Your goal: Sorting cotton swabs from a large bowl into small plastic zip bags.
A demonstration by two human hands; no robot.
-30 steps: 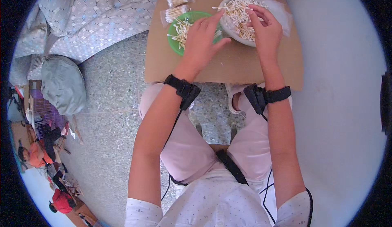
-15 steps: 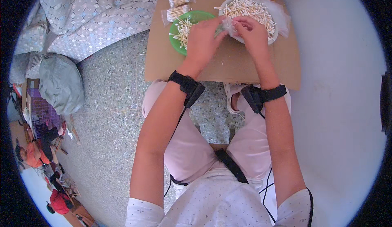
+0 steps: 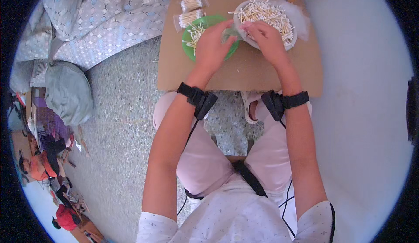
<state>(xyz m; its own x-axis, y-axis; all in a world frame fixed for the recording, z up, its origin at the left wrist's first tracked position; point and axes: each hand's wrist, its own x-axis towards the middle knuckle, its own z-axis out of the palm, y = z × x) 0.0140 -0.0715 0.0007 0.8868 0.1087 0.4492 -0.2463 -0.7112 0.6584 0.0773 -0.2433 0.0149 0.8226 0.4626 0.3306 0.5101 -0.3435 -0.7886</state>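
Over the gap between two bowls, my right hand (image 3: 269, 41) pinches a small clear plastic bag (image 3: 239, 31) with thumb and fingertips. My left hand (image 3: 212, 46) hovers over the green bowl (image 3: 231, 52), its thumb and forefinger spread apart beside the bag's left side. Loose cotton swabs (image 3: 195, 37) lie in that bowl, partly covered by the left hand. A larger pile of cotton swabs (image 3: 262, 14) fills the white bowl (image 3: 295, 40) behind my right hand. The see-through bag's outline is hard to make out.
Two filled packs of cotton swabs (image 3: 191, 3) lie at the table's far left. Clear plastic bags (image 3: 301, 21) sit beside the white bowl. The brown tabletop (image 3: 262, 75) ends just before my knees. A pale wall (image 3: 358, 90) stands close on the right; two people are far left.
My left fingers have parted and drawn back left from the bag, which both hands were pinching. My right hand keeps its pinch near the white bowl.
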